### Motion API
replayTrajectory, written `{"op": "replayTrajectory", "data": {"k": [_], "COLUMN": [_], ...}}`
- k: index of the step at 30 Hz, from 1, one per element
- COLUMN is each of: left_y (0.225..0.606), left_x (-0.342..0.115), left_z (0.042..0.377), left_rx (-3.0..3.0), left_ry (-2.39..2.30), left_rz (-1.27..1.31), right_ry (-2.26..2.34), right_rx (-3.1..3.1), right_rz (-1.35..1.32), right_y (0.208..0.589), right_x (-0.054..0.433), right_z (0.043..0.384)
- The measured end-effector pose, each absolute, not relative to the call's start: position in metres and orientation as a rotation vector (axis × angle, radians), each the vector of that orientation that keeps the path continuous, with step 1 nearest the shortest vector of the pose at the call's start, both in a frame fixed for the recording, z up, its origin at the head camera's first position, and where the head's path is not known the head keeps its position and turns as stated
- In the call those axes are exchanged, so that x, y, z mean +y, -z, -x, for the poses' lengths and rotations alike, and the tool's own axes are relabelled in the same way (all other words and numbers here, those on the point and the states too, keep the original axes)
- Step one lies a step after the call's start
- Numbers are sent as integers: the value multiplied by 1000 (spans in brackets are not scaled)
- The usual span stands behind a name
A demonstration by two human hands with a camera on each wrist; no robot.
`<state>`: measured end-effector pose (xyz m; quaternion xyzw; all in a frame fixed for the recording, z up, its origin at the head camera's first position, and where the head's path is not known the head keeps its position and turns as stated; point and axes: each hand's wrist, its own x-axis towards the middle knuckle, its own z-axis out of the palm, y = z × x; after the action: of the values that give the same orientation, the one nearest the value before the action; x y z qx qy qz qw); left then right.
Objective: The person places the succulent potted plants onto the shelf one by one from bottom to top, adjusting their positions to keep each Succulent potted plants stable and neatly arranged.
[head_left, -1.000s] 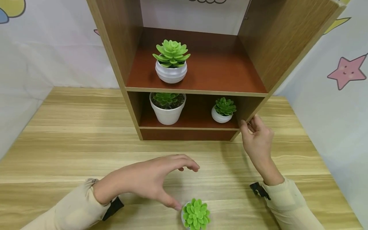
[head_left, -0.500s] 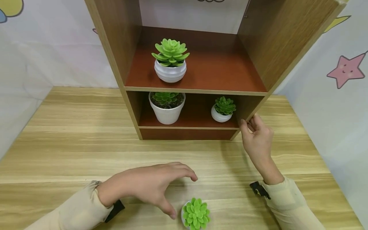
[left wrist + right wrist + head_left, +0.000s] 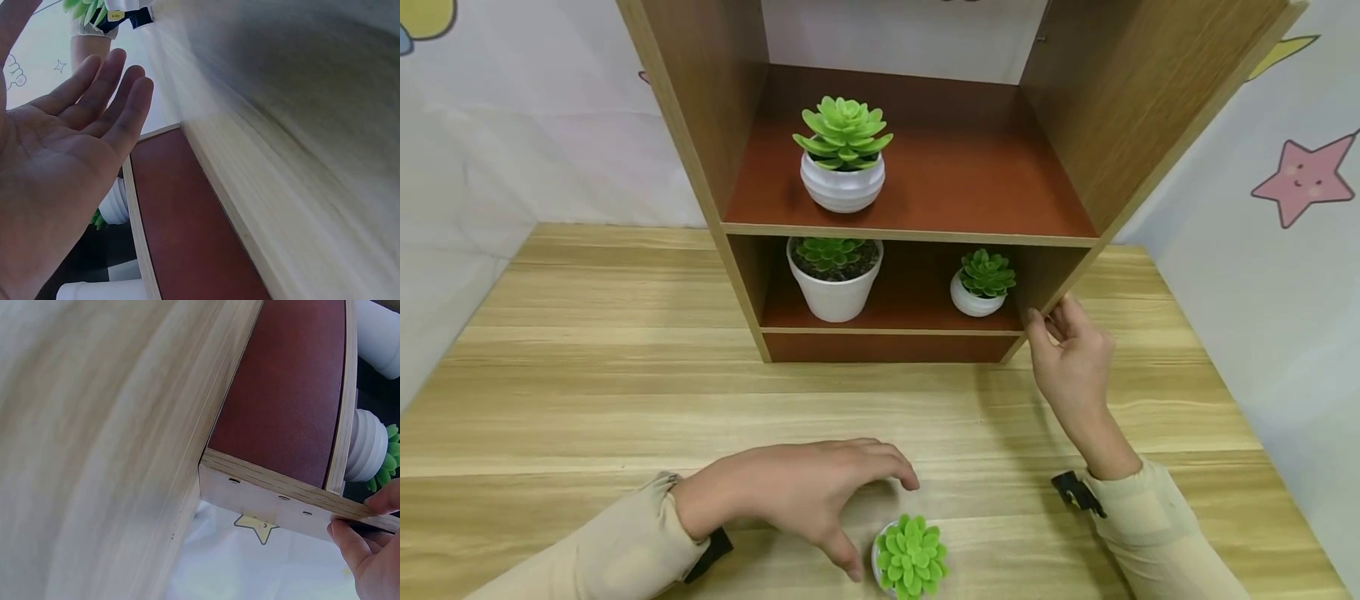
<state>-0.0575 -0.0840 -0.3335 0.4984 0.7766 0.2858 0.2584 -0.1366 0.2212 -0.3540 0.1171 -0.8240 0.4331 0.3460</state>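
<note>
A small light-green succulent [image 3: 912, 554] in a white pot stands on the table near the bottom of the head view. My left hand [image 3: 801, 492] hovers just left of it, palm toward the plant. Its thumb and fingers are spread apart and nothing lies between them. In the left wrist view its fingers [image 3: 128, 115] are gently bent. My right hand [image 3: 1075, 362] pinches the front edge of the right side panel of a wooden shelf [image 3: 887, 347]. The right wrist view has the thumb [image 3: 384, 499] on the panel's inner side and fingers on the outer side.
A bright-green succulent [image 3: 842, 179] in a white pot sits on the upper shelf board, toward the left. On the lower board stand a larger white pot [image 3: 837, 296] with a plant and a small potted succulent [image 3: 979, 300]. White walls with printed stars [image 3: 1303, 179] flank the table.
My left hand has moved down and a little toward me, beside the potted succulent on the table. My right hand keeps its grip on the shelf panel.
</note>
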Motion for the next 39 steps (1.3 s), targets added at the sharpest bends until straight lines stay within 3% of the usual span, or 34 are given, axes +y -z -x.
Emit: {"op": "replayTrajectory", "data": {"k": [24,34,39], "left_y": [353,356,357], "left_x": [-69,-63,-62], "left_z": [57,56,55], "left_rx": [2067,2027,2030], "left_ry": [-687,-696,-685], "left_rz": [-1375,-1396,-1385], "right_ry": [-1146,-1169,-1167], "right_rx": [-2134,-2125,-2126], "right_rz": [-307,-305,-297], "right_y": [351,328,340], "right_x": [221,204,211], "right_z": [136,122,129]}}
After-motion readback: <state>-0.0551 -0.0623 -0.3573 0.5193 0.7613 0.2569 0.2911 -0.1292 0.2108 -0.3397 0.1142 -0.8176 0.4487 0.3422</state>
